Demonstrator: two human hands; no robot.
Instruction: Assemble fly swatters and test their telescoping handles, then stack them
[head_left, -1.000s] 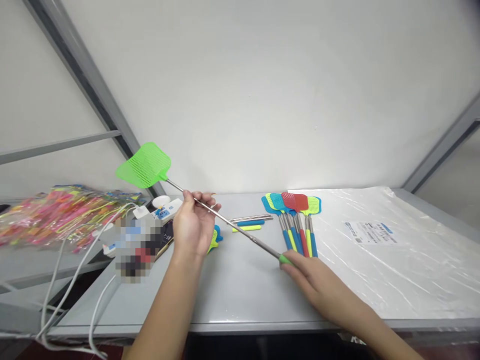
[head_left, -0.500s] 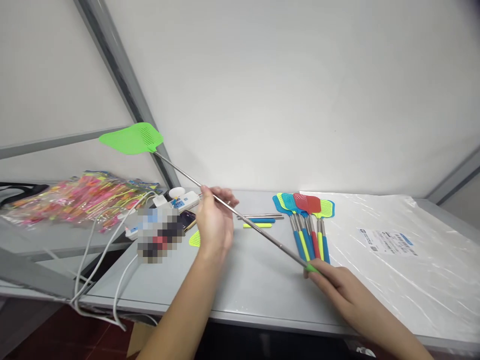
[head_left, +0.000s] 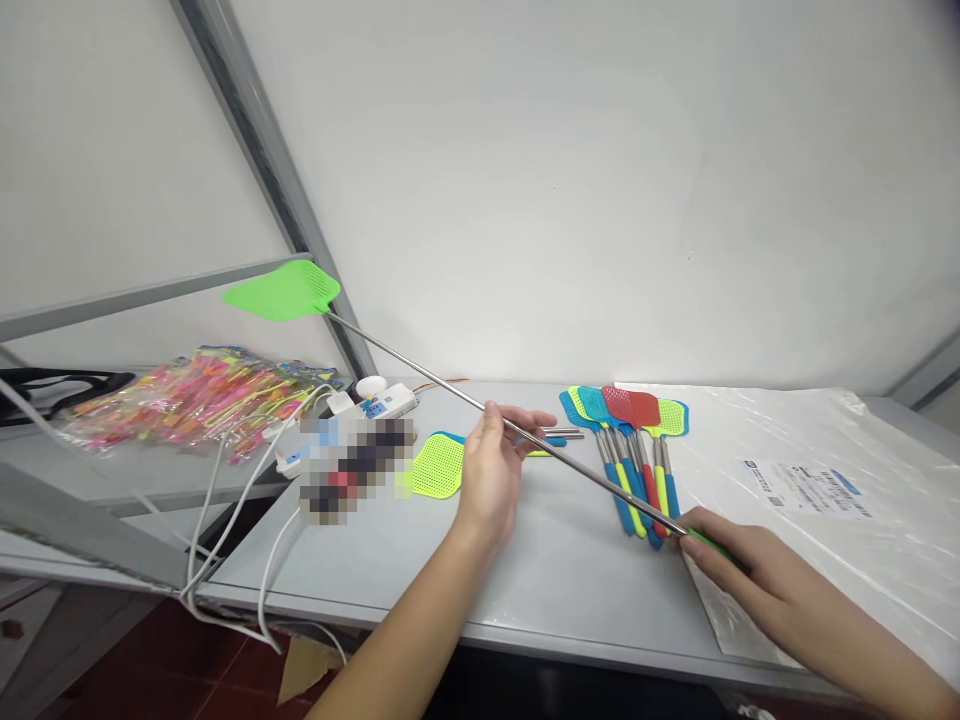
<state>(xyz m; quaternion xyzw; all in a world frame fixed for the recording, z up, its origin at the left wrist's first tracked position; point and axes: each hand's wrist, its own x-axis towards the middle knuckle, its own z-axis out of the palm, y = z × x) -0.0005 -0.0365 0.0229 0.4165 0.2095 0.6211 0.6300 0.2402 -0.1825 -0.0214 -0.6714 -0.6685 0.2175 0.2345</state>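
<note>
A fly swatter with a bright green head (head_left: 281,292) and a long thin metal rod slants across the view, head at upper left. My right hand (head_left: 739,575) is closed around its green handle, which is mostly hidden by the fingers. Partway up the rod, my left hand (head_left: 491,475) grips it between thumb and fingers, some fingers stretched out behind. Beside my left wrist lies a yellow swatter head (head_left: 439,466) with a blue one under it. Behind my left fingers are metal rods (head_left: 574,433) and a blue grip, partly covered.
Several swatters in blue, yellow and red (head_left: 622,405) lie fanned on the grey table (head_left: 570,590). A labelled white plastic sheet or bag (head_left: 810,430) covers the right side. At left are clear packs of pink items (head_left: 202,400), a power strip (head_left: 394,402), white cables (head_left: 262,590) and a blurred patch.
My left hand has slid down the rod toward the handle. Both hands and the swatter appear further right, as the view has shifted too. The yellow and blue heads show more fully.
</note>
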